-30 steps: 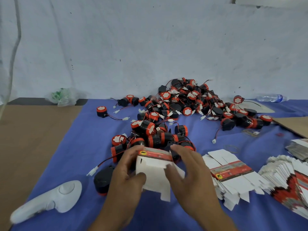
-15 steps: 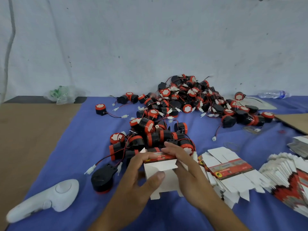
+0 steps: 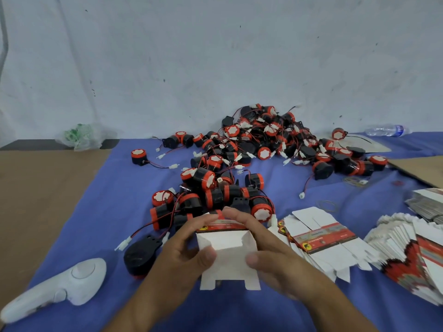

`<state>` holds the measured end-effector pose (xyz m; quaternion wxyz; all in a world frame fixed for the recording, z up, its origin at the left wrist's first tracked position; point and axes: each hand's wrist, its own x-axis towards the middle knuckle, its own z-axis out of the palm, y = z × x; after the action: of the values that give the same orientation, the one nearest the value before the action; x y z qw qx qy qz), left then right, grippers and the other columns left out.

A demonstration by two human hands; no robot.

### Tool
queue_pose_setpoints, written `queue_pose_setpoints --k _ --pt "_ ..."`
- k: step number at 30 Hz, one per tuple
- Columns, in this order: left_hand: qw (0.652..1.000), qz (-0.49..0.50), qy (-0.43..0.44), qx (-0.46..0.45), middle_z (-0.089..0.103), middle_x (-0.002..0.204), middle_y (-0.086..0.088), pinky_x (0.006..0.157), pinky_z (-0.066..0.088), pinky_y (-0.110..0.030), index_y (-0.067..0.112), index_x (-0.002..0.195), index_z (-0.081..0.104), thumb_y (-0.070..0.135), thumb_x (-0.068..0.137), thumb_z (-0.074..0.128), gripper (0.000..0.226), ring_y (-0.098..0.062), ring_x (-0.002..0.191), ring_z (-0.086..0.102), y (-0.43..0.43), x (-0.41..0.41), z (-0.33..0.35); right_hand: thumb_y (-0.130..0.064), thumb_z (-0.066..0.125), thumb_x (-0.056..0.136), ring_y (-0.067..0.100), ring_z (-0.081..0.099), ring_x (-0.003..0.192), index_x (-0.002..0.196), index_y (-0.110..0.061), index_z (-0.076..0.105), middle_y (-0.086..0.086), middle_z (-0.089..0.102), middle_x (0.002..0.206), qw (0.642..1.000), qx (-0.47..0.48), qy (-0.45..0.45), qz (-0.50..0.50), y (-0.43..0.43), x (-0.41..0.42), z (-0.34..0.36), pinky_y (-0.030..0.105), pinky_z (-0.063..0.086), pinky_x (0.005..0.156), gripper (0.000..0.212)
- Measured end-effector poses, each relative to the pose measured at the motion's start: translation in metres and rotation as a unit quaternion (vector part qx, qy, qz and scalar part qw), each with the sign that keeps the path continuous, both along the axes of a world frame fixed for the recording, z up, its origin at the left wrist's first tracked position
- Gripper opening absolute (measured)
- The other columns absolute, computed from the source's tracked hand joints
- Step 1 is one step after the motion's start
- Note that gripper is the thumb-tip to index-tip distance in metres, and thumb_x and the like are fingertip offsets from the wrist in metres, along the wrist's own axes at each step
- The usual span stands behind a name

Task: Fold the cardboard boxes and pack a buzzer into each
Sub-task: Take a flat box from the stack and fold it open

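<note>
A blue cloth [image 3: 100, 212] covers most of the bench [image 3: 36, 200], whose bare brown top shows on the left. A white handheld controller [image 3: 60, 288] lies on the cloth at the near left. At the far left, against the pale wall [image 3: 215, 56], sits a crumpled clear plastic bag [image 3: 81, 136] with something green inside. A clear water bottle [image 3: 388, 130] lies on its side at the far right. A brown cardboard sheet [image 3: 422, 170] lies at the right edge, with a thin rubber band [image 3: 327, 206] on the cloth nearer in.
</note>
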<state>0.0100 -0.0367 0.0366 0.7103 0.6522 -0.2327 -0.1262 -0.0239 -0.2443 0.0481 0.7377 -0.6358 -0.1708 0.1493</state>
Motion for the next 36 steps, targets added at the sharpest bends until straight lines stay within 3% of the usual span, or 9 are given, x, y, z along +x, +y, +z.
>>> queue_pose_setpoints --k 3,8,14,17,20,24,28,32,36 --pt "0.999 0.030 0.013 -0.003 0.066 0.115 0.012 0.054 0.057 -0.037 0.045 0.115 0.062 0.074 0.061 0.075 0.063 -0.027 0.098 0.071 0.001 0.001 0.000 -0.012 0.062 0.081 0.032 0.049 0.133 0.151 -0.019 0.041 0.012 0.046 0.152 0.994 0.092 0.052 0.030 -0.003 0.002 0.002 0.047 0.043 0.107 0.073" --pt "0.998 0.051 0.012 0.016 0.068 0.107 0.011 0.048 0.054 -0.036 0.045 0.118 0.062 0.058 0.072 0.075 0.050 -0.032 0.076 0.070 0.000 -0.001 -0.001 -0.020 0.068 0.090 0.036 0.059 0.121 0.138 -0.036 0.055 0.004 0.064 0.130 0.993 -0.086 -0.027 -0.079 0.008 0.009 -0.015 0.067 0.046 0.099 0.052" --pt "0.995 0.050 -0.013 0.083 0.066 0.111 0.017 0.046 0.052 -0.035 0.048 0.122 0.059 0.034 0.085 0.065 0.040 -0.019 0.082 0.071 -0.004 -0.003 -0.009 -0.024 0.065 0.085 0.023 0.064 0.113 0.114 -0.035 0.072 -0.012 0.064 0.131 0.979 -0.035 -0.034 -0.199 0.021 0.009 -0.015 0.028 0.054 0.074 0.032" --pt "0.989 0.111 0.000 0.095 0.063 0.101 0.026 0.044 0.053 -0.035 0.054 0.114 0.062 0.011 0.094 0.059 0.047 -0.016 0.078 0.068 -0.007 -0.001 -0.013 -0.021 0.059 0.091 0.016 0.057 0.124 0.105 -0.033 0.074 -0.017 0.059 0.135 0.971 -0.052 -0.064 -0.224 0.031 0.007 -0.020 0.032 0.052 0.083 0.025" --pt "0.994 0.088 0.033 0.051 0.063 0.111 0.016 0.048 0.053 -0.038 0.057 0.120 0.059 0.005 0.095 0.057 0.058 -0.019 0.079 0.067 -0.005 -0.001 -0.011 -0.027 0.054 0.088 0.016 0.061 0.115 0.107 -0.031 0.070 -0.013 0.060 0.131 0.964 -0.037 -0.087 -0.250 0.039 0.004 -0.021 0.030 0.055 0.071 0.025" --pt "0.999 -0.041 0.004 -0.017 0.030 0.156 0.011 0.068 0.053 -0.035 0.056 0.137 0.044 0.032 0.080 0.076 0.069 -0.025 0.114 0.061 -0.002 -0.003 -0.010 -0.025 0.055 0.083 0.009 0.067 0.089 0.096 -0.027 0.071 -0.008 0.069 0.106 0.951 0.008 -0.088 -0.296 0.035 0.005 -0.018 0.023 0.050 0.056 0.020" --pt "0.993 -0.068 -0.092 0.023 0.007 0.154 0.038 0.076 0.054 -0.028 0.055 0.141 0.039 0.054 0.062 0.087 0.092 -0.013 0.126 0.054 -0.005 -0.004 -0.011 -0.023 0.053 0.083 0.010 0.062 0.091 0.095 -0.020 0.072 -0.004 0.070 0.099 0.947 0.016 -0.090 -0.309 0.030 0.008 -0.016 0.026 0.048 0.078 0.022" --pt "0.992 0.024 -0.120 0.019 0.030 0.154 0.018 0.063 0.055 -0.028 0.053 0.129 0.053 0.040 0.078 0.079 0.059 -0.015 0.091 0.068 -0.009 -0.003 -0.011 -0.025 0.052 0.084 0.006 0.063 0.089 0.095 -0.026 0.071 -0.006 0.070 0.098 0.956 0.006 -0.090 -0.280 0.035 0.007 -0.018 0.021 0.049 0.075 0.023" --pt "0.989 0.099 -0.104 0.037 0.071 0.102 0.012 0.058 0.055 -0.025 0.058 0.129 0.051 0.044 0.080 0.069 0.054 -0.006 0.065 0.061 -0.007 -0.003 -0.005 -0.029 0.049 0.100 0.001 0.064 0.107 0.126 -0.033 0.066 -0.011 0.067 0.119 0.955 -0.072 -0.163 -0.236 0.045 0.000 -0.020 0.016 0.050 0.083 0.031"
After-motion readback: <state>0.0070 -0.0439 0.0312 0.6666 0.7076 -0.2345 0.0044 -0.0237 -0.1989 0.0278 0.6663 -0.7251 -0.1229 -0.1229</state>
